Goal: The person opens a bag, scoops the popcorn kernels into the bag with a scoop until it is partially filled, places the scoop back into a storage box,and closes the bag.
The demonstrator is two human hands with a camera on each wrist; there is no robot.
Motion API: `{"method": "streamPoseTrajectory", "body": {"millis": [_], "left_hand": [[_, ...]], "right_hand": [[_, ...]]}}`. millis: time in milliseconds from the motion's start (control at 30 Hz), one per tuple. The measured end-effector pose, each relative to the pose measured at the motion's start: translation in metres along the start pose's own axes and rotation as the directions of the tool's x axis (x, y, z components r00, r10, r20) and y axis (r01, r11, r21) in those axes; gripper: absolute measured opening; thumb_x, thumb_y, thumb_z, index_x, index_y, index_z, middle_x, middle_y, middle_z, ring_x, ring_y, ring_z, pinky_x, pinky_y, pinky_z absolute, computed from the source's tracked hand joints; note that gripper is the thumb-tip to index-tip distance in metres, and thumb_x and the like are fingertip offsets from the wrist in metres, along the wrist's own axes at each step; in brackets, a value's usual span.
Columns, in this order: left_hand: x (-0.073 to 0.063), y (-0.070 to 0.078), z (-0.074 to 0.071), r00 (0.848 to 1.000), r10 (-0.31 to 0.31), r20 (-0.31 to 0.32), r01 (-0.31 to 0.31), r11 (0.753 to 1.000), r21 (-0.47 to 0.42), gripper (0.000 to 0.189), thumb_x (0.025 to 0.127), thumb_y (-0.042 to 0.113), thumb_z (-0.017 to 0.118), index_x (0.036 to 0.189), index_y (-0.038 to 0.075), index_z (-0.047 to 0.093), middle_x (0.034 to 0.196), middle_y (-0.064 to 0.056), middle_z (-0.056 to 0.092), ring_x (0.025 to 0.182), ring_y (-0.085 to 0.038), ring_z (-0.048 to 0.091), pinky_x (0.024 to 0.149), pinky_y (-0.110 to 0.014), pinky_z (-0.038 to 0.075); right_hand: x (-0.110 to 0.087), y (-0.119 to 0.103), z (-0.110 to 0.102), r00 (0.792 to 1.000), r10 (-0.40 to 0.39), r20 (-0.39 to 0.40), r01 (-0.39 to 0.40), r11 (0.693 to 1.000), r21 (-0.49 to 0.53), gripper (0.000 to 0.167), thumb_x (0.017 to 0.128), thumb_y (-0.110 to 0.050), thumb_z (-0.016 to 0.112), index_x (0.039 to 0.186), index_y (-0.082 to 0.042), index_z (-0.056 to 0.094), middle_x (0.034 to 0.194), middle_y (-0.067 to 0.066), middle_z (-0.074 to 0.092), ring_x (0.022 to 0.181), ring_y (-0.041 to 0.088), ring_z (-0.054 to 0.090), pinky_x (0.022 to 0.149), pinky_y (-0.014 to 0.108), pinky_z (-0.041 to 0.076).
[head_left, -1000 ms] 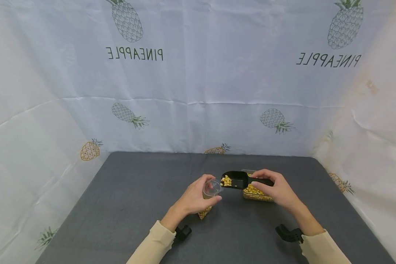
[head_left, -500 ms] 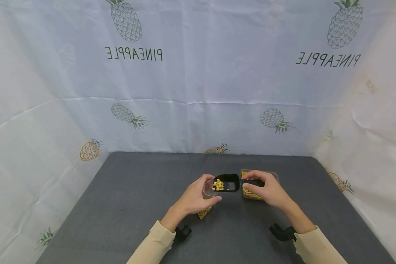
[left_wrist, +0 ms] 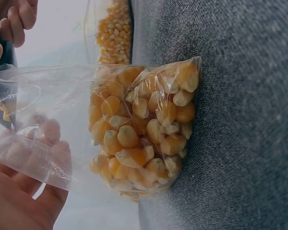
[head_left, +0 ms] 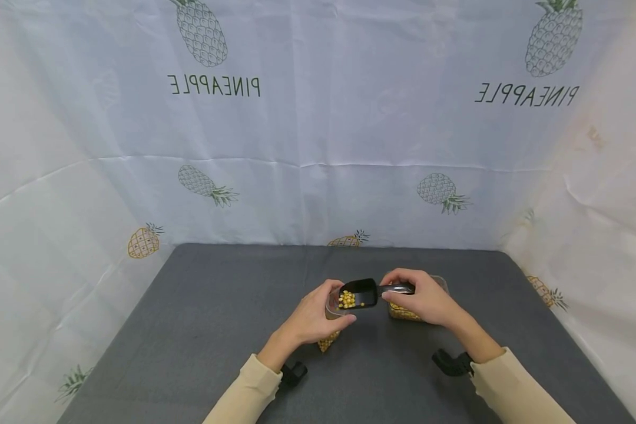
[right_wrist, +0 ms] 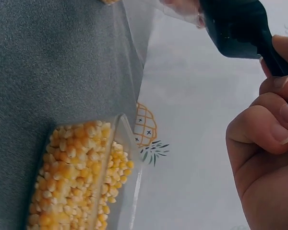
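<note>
My left hand point(head_left: 308, 317) grips the top of a clear plastic bag point(left_wrist: 57, 88), its fingers and thumb around the bag's mouth. Corn kernels point(left_wrist: 139, 129) fill the bottom of the bag, which stands on the table. Between fingers and thumb, my right hand point(head_left: 421, 298) pinches the handle of a black scoop point(head_left: 368, 288). A small heap of kernels point(head_left: 347, 300) lies at the scoop's front end, over the bag's mouth. How far the scoop's lip reaches inside is partly hidden by the left hand.
A clear rectangular container point(right_wrist: 127, 125) of corn kernels point(right_wrist: 72, 177) stands on the grey table point(head_left: 233, 294), behind and below the right hand. A white pineapple-print curtain point(head_left: 318, 129) hangs behind the table and along both sides.
The right hand has moved left with the scoop, bringing its front end from beside the bag to over the bag's mouth. My left hand and the bag have stayed put.
</note>
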State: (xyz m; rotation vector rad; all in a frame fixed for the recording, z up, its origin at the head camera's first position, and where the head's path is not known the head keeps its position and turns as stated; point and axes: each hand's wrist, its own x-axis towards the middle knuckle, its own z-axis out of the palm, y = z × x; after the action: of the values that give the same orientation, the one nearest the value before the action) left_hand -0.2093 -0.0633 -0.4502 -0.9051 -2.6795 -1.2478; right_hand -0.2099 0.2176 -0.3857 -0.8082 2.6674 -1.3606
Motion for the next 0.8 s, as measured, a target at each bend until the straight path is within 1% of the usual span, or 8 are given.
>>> {"method": "streamPoseTrajectory", "body": {"millis": [133,267,367,500,600,700,800], "left_hand": [[0.0,0.0,0.0,1.0,-0.013,0.007,0.013,1.0,-0.002,0.07,0.093,0.052,0.069,0.145,0.012,0.046,0.116,0.0,0.059,0.099,-0.012,0.057,0.084,-0.036,0.051],[-0.001,0.0,0.0,1.0,-0.024,0.008,0.024,1.0,0.001,0.071,0.093,0.053,0.068,0.146,0.012,0.045,0.116,0.0,0.059,0.101,-0.013,0.057,0.085,-0.037,0.05],[0.0,0.0,0.0,1.0,-0.017,0.004,0.017,1.0,0.009,0.07,0.093,0.052,0.068,0.146,0.012,0.046,0.109,0.004,0.057,0.094,-0.011,0.055,0.08,-0.034,0.049],[0.0,-0.001,0.0,1.0,-0.004,0.001,0.004,1.0,0.014,0.069,0.093,0.051,0.068,0.145,0.012,0.046,0.104,0.005,0.055,0.089,-0.01,0.053,0.076,-0.031,0.047],[0.0,-0.002,0.0,1.0,0.007,0.0,-0.007,1.0,0.011,0.069,0.094,0.05,0.069,0.145,0.011,0.045,0.105,0.001,0.058,0.089,-0.009,0.053,0.077,-0.031,0.047],[0.0,-0.002,0.0,1.0,0.014,0.003,-0.014,1.0,0.004,0.069,0.094,0.049,0.069,0.146,0.011,0.045,0.109,-0.006,0.061,0.09,-0.01,0.053,0.077,-0.031,0.047],[0.0,-0.002,0.0,1.0,0.02,0.009,-0.02,1.0,-0.012,0.069,0.094,0.049,0.069,0.146,0.01,0.045,0.109,-0.006,0.06,0.089,-0.01,0.053,0.077,-0.032,0.047]], "right_hand": [[0.003,-0.006,-0.002,0.999,-0.008,0.035,0.009,1.0,-0.024,0.017,0.097,-0.025,0.071,0.111,-0.015,0.07,0.095,0.001,0.064,0.074,0.018,0.055,0.068,0.032,0.047],[0.006,-0.01,-0.003,0.998,-0.017,0.06,0.019,0.999,-0.04,0.018,0.098,-0.026,0.071,0.112,-0.016,0.069,0.094,0.0,0.064,0.072,0.016,0.054,0.067,0.032,0.047],[0.007,-0.013,-0.003,0.998,-0.023,0.064,0.027,0.998,-0.064,0.019,0.097,-0.027,0.072,0.112,-0.017,0.069,0.098,-0.002,0.065,0.078,0.015,0.057,0.071,0.032,0.049],[0.006,-0.017,-0.003,0.997,-0.043,0.066,0.05,0.993,-0.107,0.019,0.098,-0.028,0.071,0.113,-0.017,0.069,0.105,-0.003,0.066,0.09,0.015,0.06,0.078,0.035,0.05],[0.005,-0.02,-0.004,0.996,-0.059,0.071,0.067,0.99,-0.124,0.02,0.098,-0.028,0.07,0.114,-0.016,0.069,0.108,-0.003,0.066,0.094,0.015,0.059,0.08,0.036,0.049],[0.004,-0.021,-0.004,0.996,-0.06,0.068,0.068,0.99,-0.124,0.02,0.098,-0.028,0.07,0.114,-0.016,0.069,0.107,-0.003,0.066,0.09,0.015,0.059,0.078,0.036,0.049],[0.002,-0.019,-0.004,0.997,-0.05,0.052,0.056,0.992,-0.113,0.019,0.098,-0.026,0.071,0.114,-0.015,0.069,0.102,-0.003,0.065,0.083,0.013,0.058,0.074,0.033,0.049]]}}
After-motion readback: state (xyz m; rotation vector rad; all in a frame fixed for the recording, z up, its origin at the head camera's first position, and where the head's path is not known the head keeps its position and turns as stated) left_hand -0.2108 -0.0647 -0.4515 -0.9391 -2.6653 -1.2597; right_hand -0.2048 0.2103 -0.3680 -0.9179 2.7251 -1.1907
